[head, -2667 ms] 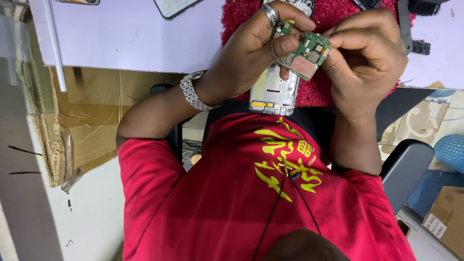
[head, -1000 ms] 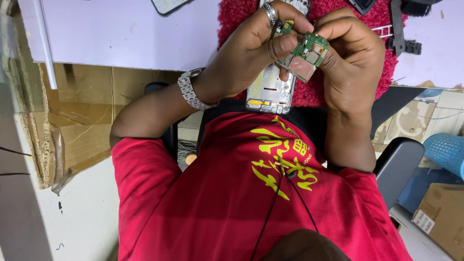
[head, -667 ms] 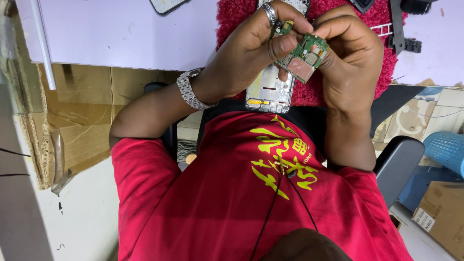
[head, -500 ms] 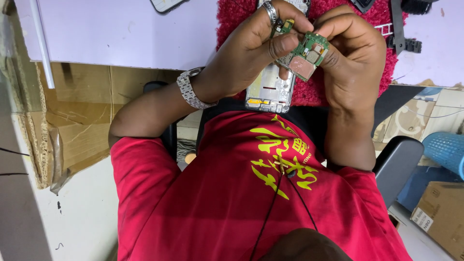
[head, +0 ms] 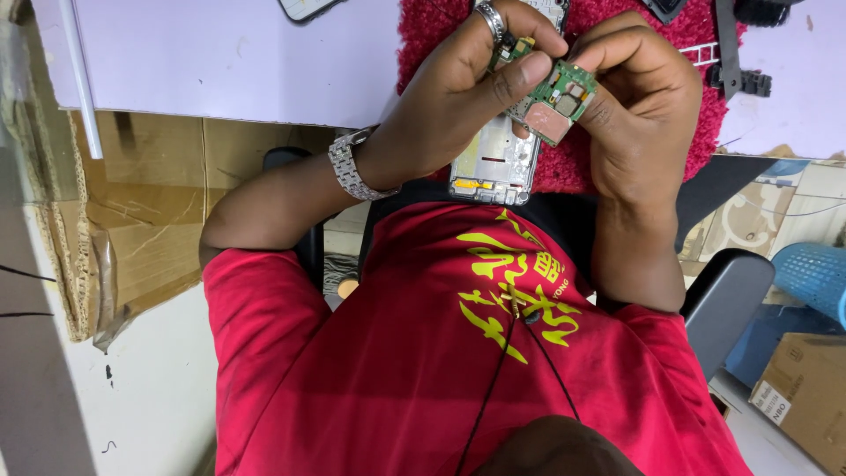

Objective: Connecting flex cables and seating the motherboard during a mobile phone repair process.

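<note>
Little has shifted since the earlier frames: both hands stay raised together over the red mat point(head: 441, 44). White counter point(head: 220, 62) lies open on the left, its front edge ending above cardboard. Beneath the hands, a stripped phone frame point(head: 495, 166) is partly hidden. Left hand point(head: 458, 88) and right hand point(head: 648, 97) pinch the small green circuit board point(head: 557, 99), fingers closed narrowly on it. Black tools at the top edge are cut off.

mat point(head: 423, 35) – shaggy cloth | watch point(head: 350, 167) – shiny metal (linked)
</note>
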